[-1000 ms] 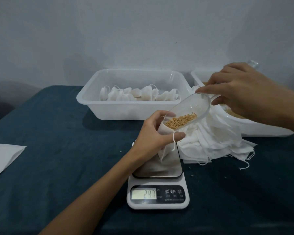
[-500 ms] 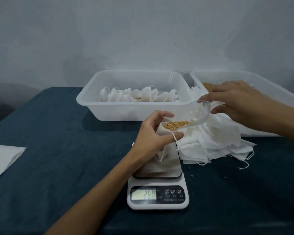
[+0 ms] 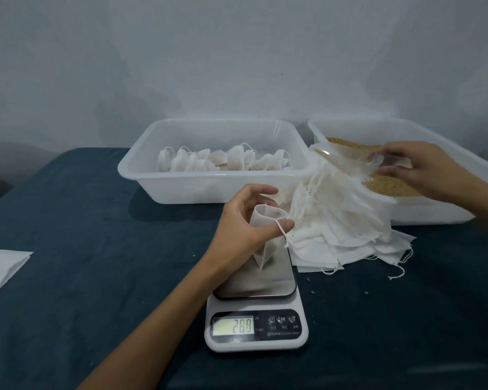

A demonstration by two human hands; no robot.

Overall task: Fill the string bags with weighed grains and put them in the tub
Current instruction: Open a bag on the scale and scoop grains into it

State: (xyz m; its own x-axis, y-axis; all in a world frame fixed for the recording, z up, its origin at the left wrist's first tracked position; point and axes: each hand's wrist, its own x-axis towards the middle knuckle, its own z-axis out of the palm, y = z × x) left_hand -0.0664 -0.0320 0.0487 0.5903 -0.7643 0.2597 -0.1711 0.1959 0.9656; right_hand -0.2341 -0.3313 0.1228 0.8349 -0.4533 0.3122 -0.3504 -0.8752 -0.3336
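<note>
My left hand pinches the rim of a white string bag that stands with its mouth open on the steel plate of a kitchen scale. The display reads 28.9. My right hand holds a clear plastic scoop over the right tub of brown grains; the scoop looks empty. A white tub behind the scale holds several filled string bags.
A loose heap of empty white bags lies right of the scale, leaning on the grain tub. A white sheet lies at the left table edge. A few stray grains dot the dark blue cloth.
The scoop has left the bag's mouth and swung right, back over the grain tub, with its grains gone. The scale reading went from 24.7 to 28.9. My left hand keeps hold of the bag.
</note>
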